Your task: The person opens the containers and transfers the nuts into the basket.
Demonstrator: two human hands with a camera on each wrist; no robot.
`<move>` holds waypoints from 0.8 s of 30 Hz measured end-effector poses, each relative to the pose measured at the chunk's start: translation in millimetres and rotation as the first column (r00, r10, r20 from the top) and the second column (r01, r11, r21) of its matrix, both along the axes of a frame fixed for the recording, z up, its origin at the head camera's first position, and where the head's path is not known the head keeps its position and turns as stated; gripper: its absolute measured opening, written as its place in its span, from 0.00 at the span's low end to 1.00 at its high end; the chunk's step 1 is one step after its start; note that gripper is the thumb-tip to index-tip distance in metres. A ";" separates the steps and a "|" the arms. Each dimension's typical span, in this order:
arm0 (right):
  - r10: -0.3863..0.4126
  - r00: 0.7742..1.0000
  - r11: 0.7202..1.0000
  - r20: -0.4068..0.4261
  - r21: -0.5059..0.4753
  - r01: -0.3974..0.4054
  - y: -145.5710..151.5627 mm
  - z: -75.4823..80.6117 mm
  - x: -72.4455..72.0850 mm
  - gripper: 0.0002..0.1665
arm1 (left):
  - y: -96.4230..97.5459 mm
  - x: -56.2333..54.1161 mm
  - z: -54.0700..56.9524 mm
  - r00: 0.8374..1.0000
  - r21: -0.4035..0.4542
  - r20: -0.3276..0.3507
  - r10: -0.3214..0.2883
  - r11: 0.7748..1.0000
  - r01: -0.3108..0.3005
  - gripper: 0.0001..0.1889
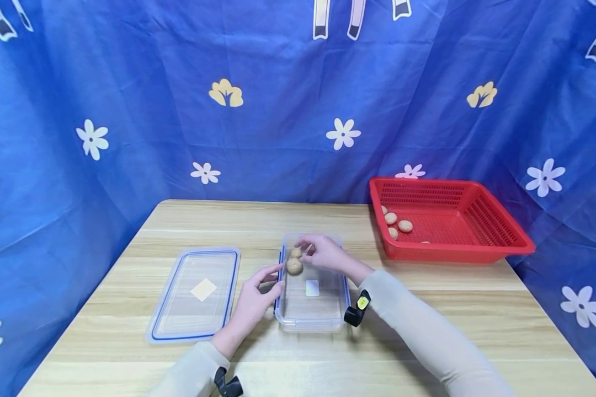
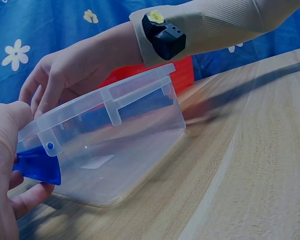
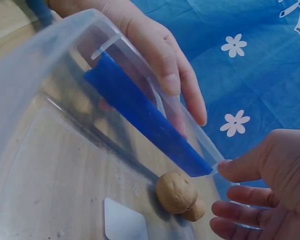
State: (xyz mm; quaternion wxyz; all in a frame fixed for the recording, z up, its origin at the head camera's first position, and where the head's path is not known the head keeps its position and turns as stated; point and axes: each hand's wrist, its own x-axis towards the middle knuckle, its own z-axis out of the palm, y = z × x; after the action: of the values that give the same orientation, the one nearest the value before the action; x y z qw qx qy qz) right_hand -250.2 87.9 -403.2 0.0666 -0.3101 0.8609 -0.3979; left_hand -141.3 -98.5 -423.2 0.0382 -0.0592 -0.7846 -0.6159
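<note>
My left hand (image 1: 254,298) rests against the left side of a clear plastic food container (image 1: 323,322), thumb and fingers apart. In the left wrist view, its fingertips (image 2: 37,197) touch around the blue latch flap (image 2: 40,165) on that side. Over the container's far left part, my right hand (image 1: 323,253) has loosely bent fingers, with nothing visible between them in the right wrist view. Two walnuts lie together inside along the left wall: a nearer walnut (image 1: 294,266) and a farther walnut (image 1: 296,252), right by the right fingertips.
A clear lid (image 1: 189,309) with a blue seal lies flat on the wooden table (image 1: 323,366), left of the container. At the back right stands a red plastic basket (image 1: 457,255) with several walnuts (image 1: 405,226) at its left. A blue patterned curtain (image 1: 278,143) hangs behind.
</note>
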 end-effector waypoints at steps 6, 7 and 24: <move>0.025 1.000 0.996 0.019 0.084 -0.026 -5.2 -0.5 -0.7 0.20 | -0.5 -0.6 0.8 1.000 -0.004 0.001 0.006 1.000 -0.006 0.20; 0.022 0.999 0.995 0.031 0.095 -0.025 -6.2 -0.8 -1.0 0.20 | -0.5 -0.8 1.0 1.000 -0.007 0.002 0.008 1.000 -0.008 0.20; 0.022 0.997 0.967 0.075 0.251 -0.040 -17.7 -4.7 -7.6 0.19 | -0.2 -2.4 0.8 1.000 -0.007 0.008 0.005 1.000 -0.005 0.20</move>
State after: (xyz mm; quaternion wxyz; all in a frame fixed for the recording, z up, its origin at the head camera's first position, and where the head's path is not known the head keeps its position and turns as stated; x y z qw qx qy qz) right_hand -257.8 70.2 -407.9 0.1425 -0.2980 0.8966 -0.2949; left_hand -143.7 -98.7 -422.4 0.0362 -0.0547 -0.7871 -0.6134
